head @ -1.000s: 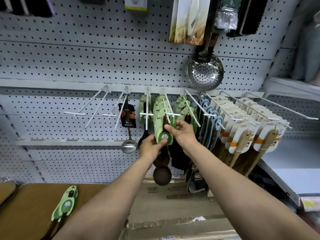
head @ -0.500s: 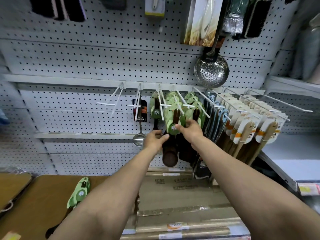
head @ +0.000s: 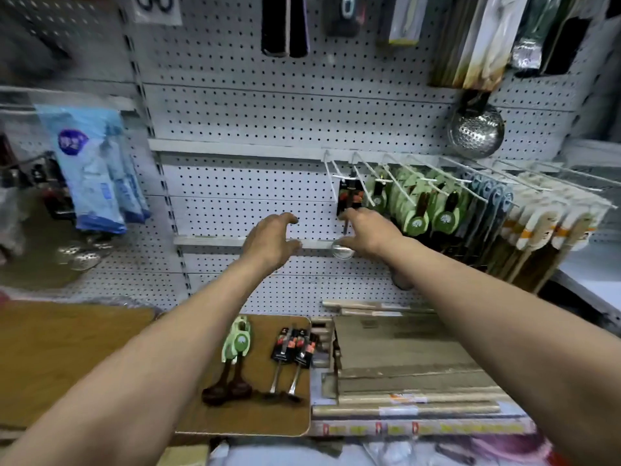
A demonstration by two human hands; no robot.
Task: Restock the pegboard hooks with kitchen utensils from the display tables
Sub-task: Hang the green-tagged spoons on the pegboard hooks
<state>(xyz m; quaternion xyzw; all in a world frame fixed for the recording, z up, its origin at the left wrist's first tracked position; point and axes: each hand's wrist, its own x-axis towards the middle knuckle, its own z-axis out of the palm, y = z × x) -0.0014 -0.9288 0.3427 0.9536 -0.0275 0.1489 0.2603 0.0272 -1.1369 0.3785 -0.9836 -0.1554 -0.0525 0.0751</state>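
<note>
You face grey-white perforated wall panel (head: 255, 116), horizontal rails crossing it, slotted upright (head: 148, 129) at left. Past upright, second panel, blurred, with blue plastic packets (head: 94, 169) hanging. Below you, brown wood-grain table (head: 262, 422) with rounded corner; second brown table (head: 67, 348) just beside it at left. To right of tables, stacked long flat cartons (head: 403, 358) against wall base. White shelf edge (head: 591, 284) at far right. Light even, no strong shadows.
</note>
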